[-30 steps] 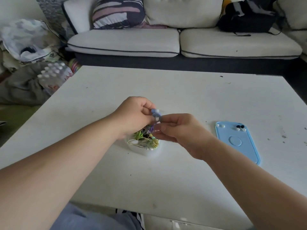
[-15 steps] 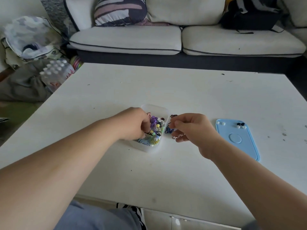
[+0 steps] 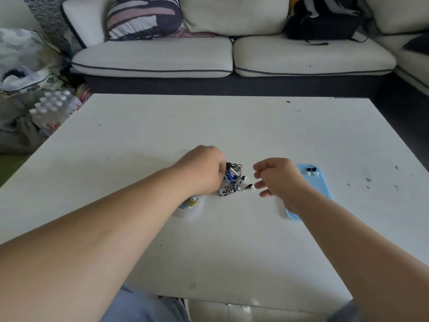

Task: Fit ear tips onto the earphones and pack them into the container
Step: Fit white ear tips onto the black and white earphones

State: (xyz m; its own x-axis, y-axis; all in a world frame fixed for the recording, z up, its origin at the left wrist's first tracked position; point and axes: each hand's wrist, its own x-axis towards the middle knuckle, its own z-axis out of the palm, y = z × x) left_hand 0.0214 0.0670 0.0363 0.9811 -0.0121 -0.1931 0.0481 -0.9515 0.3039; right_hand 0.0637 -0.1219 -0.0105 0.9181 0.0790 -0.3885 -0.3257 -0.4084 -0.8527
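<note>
A tangle of black, white and blue wired earphones (image 3: 232, 180) lies on the white table (image 3: 232, 240) between my hands. My left hand (image 3: 204, 170) is curled over the tangle's left side, with its fingertips pinching the cords. My right hand (image 3: 276, 177) hovers just right of the tangle with its fingers apart and nothing in them; a loose earbud (image 3: 250, 187) lies by its fingertips. The clear container (image 3: 197, 212) with coloured earphones in it is mostly hidden under my left forearm. A light-blue lid (image 3: 322, 184) to the right carries a few black and white ear tips (image 3: 311, 171).
A white sofa (image 3: 232, 56) with cushions and a black bag (image 3: 322, 19) stands beyond the table's far edge. A pack of water bottles (image 3: 53, 108) and bundled cloth lie on the floor at the left. Small dark specks mark the table's right side.
My right hand has let go of the dark earphone bundle, which now lies on the table. My left hand has moved out of the container and right onto the bundle.
</note>
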